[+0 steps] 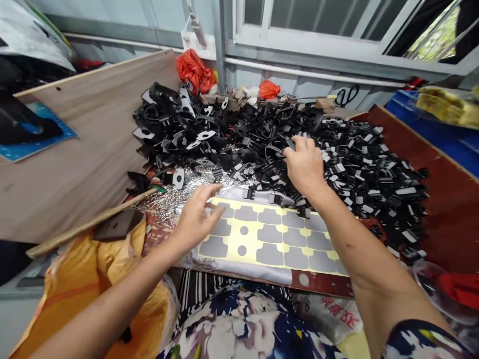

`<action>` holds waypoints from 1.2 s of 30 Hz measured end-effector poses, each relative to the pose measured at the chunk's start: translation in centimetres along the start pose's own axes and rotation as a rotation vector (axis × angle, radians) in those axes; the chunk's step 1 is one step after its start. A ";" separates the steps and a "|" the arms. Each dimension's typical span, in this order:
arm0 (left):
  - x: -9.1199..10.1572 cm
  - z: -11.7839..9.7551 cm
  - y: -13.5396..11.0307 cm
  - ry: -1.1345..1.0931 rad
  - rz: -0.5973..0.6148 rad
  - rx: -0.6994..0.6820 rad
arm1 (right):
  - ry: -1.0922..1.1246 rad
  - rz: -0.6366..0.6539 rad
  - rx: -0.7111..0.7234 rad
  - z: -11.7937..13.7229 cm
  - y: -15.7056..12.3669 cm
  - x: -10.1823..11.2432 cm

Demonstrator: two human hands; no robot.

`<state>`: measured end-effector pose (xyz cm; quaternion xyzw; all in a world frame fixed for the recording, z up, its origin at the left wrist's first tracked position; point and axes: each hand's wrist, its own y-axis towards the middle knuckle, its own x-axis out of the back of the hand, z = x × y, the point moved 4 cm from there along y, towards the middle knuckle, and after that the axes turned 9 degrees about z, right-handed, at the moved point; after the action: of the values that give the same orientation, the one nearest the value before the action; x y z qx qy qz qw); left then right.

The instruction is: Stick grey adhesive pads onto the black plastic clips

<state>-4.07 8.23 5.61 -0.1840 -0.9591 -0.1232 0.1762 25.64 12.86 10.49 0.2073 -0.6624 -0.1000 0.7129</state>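
My left hand [198, 217] hovers at the left end of a yellow sheet of grey stickers [244, 229], thumb and forefinger apart and nothing visible between them. Two dark round marks and a few bare yellow patches show on that sheet. My right hand [306, 164] reaches over the heap of black plastic parts [262, 129], its fingers bent down and closed at a dark piece. What those fingers hold is hidden. Small black clips with grey pads [275, 198] lie along the sheet's far edge. More padded black parts [370, 164] are piled right of my right hand.
Loose metal pins [168, 202] are scattered left of the sheet. A wooden stick [93, 222] lies beside an orange sack [86, 284]. A slanted board [93, 129] borders the left, a reddish board [441, 199] the right. Black-handled scissors [347, 95] and red plastic bags [196, 72] sit behind.
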 end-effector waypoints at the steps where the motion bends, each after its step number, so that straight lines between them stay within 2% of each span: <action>1: -0.8 -0.4 -0.5 0.115 -0.017 -0.084 | 0.014 0.014 0.059 1.6 -1.4 1.0; 2: -1.5 -0.9 -0.8 0.185 -0.009 -0.160 | 0.040 0.069 0.145 3.7 -3.1 1.7; 4: -2.8 -1.9 -1.2 0.184 0.096 -0.250 | 0.131 0.229 0.439 8.5 -7.2 2.4; 6: -3.7 -2.2 -1.3 0.074 0.234 -0.216 | 0.270 0.284 0.586 12.0 -11.0 2.4; 7: -3.8 -2.0 -1.3 0.014 0.267 -0.152 | 0.360 0.270 0.580 12.8 -12.4 2.1; 8: -3.7 -1.5 -1.2 -0.038 0.267 -0.068 | 0.457 0.230 0.506 12.9 -13.4 1.6; 10: -3.1 -0.1 -1.0 -0.156 0.205 0.114 | 0.648 0.131 0.225 11.6 -14.4 0.0; 12: -2.4 1.4 -0.7 -0.369 0.127 0.280 | 0.777 0.083 -0.051 9.8 -14.9 -2.3; 14: -2.5 2.8 -0.5 -0.629 0.091 0.400 | 0.817 0.108 -0.160 9.1 -15.0 -4.6; 17: -3.4 4.3 -0.2 -0.853 0.076 0.496 | 0.771 0.146 -0.149 9.5 -15.0 -6.9; 21: -4.6 6.3 0.0 -0.984 0.013 0.582 | 0.833 0.161 -0.213 9.2 -15.2 -7.3; 23: -4.7 7.0 0.1 -1.019 -0.004 0.597 | 0.990 0.286 -0.215 8.5 -15.2 -7.0; 26: -4.7 7.5 0.4 -1.041 -0.015 0.586 | 1.321 0.591 -0.080 8.1 -15.3 -6.1; 27: -4.6 7.5 0.4 -1.040 -0.023 0.569 | 1.411 0.629 -0.039 8.0 -15.3 -5.6; 28: -4.6 7.3 0.3 -1.036 -0.031 0.546 | 1.471 0.605 -0.029 7.8 -15.3 -5.1; 29: -4.6 7.0 0.2 -1.034 -0.032 0.521 | 1.493 0.526 -0.049 7.5 -15.2 -4.6; 32: -4.9 5.4 -1.0 -1.090 0.031 0.476 | 1.375 0.228 -0.163 7.3 -15.2 -3.5; 34: -5.5 4.0 -2.0 -1.179 0.106 0.468 | 1.268 0.145 -0.193 7.9 -15.3 -3.1; 36: -6.2 2.7 -2.8 -1.261 0.165 0.455 | 1.208 0.118 -0.200 8.8 -15.4 -2.7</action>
<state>-0.58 4.63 0.26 -0.2518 -0.8632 0.2267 -0.3742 18.71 -1.21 1.74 0.1226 -0.1391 0.0133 0.9826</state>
